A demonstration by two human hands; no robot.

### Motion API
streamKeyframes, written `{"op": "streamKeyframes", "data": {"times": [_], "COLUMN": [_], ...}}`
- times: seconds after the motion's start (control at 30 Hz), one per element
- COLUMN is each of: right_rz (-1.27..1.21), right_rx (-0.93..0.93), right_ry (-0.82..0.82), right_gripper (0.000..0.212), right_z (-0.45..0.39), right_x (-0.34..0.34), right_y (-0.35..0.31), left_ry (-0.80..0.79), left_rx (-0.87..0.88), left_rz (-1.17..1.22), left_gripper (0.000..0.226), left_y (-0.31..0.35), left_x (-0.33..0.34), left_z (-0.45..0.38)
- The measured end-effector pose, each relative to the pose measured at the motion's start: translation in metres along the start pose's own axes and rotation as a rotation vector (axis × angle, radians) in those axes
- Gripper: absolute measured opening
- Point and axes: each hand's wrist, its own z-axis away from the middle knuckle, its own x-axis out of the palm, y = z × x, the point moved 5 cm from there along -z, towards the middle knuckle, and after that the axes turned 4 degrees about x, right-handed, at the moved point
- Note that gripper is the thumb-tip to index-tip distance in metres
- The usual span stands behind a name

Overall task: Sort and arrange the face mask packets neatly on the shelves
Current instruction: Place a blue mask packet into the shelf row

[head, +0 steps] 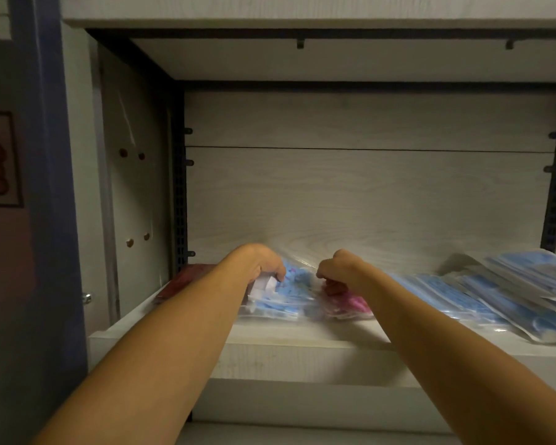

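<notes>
— On the pale wood-grain shelf (302, 335), far left, what lay there?

— A dark red packet in clear plastic (187, 279), flat against the side wall, untouched. Just beside it sat the blue face mask packet in a clear slippery sleeve (283, 300), with the left hand (260, 263) bent down over its rear corner; the grip was curled round that edge, thumb at a white label.

— How would it handle?

— Light and floppy, I judged, and slick; best pinched at a sealed edge, since the middle would sag.

— And to the right?

— The right hand (341, 268), wrist raised and fingers tucked under, pinched the top of the pink face mask packet (350, 303). Farther right, a loose overlapping heap of blue mask packets (501, 293) lay slanted, not yet squared.
</notes>
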Motion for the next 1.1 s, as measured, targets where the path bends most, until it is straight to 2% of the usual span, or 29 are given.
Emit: {"op": "streamKeyframes", "data": {"times": [0.2,0.33,0.43,0.5,0.6,0.63,0.7,0.73,0.83,0.97,1.03,1.1], "right_rz": [0.020,0.016,0.018,0.031,0.046,0.028,-0.007,0.001,0.005,-0.064,-0.101,-0.271], "right_rx": [-0.001,0.004,-0.004,-0.001,0.007,0.010,0.009,0.003,0.004,0.039,-0.044,-0.144], "right_ry": [0.014,0.011,0.013,0.020,0.036,0.037,0.031,0.037,0.049,-0.031,-0.077,-0.118], "right_gripper": [0.008,0.012,0.015,0.015,0.017,0.017,0.017,0.018,0.024,0.053,0.063,0.078], "right_z": [0.002,0.002,0.003,0.005,0.010,0.010,0.010,0.009,0.007,0.014,0.017,0.019], "right_x": [-0.003,-0.003,-0.004,-0.005,-0.006,-0.006,-0.007,-0.009,-0.013,-0.015,-0.015,-0.015], "right_y": [-0.001,0.001,0.000,0.001,0.002,0.002,0.002,0.002,0.002,-0.006,-0.018,-0.030], "left_ry": [-0.019,-0.001,0.000,-0.020,0.034,0.079,0.117,0.130,0.186,0.284,0.332,0.368], "left_rx": [-0.044,-0.073,-0.093,-0.089,-0.014,0.036,0.104,0.148,0.271,0.393,0.453,0.517], "left_rz": [0.021,0.120,0.209,0.244,0.261,0.287,0.337,0.366,0.472,0.602,0.683,0.736], "left_gripper": [0.045,0.012,0.022,0.020,0.014,0.019,0.069,0.081,0.084,0.084,0.083,0.083], "left_y": [0.005,-0.001,-0.004,-0.005,-0.005,-0.005,-0.006,-0.004,0.002,0.003,0.002,0.002], "left_x": [-0.005,-0.010,-0.008,-0.005,-0.009,-0.013,-0.020,-0.025,-0.042,-0.062,-0.069,-0.075], "left_z": [0.003,0.007,0.011,0.013,0.005,0.003,-0.007,-0.007,0.003,0.009,0.011,0.011]}}
